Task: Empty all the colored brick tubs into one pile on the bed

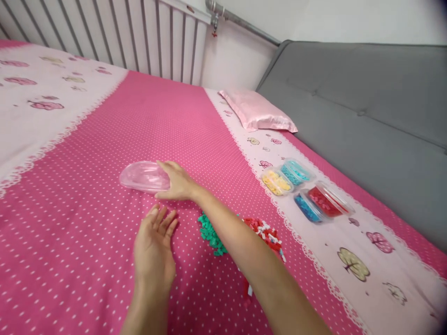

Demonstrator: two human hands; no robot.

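My right hand (178, 182) reaches across to the left and grips the right end of a clear plastic container (143, 177), thumb on the near side. The container looks see-through, with only pink showing through it. Below it, my left hand (155, 244) is open, palm turned inward and fingers slightly curled, touching nothing. Under my right forearm lies a pile of small green pieces (212, 236). Beside it is a heap of red and white pieces (265, 231), partly hidden by that forearm.
To the right sit small clear boxes of yellow pieces (277, 181), turquoise pieces (295, 172), blue pieces (309, 207) and red pieces (326, 200). A pink pillow (258, 110) lies farther back by the grey headboard (366, 88). A white radiator (136, 37) stands behind the pink bedspread (167, 111).
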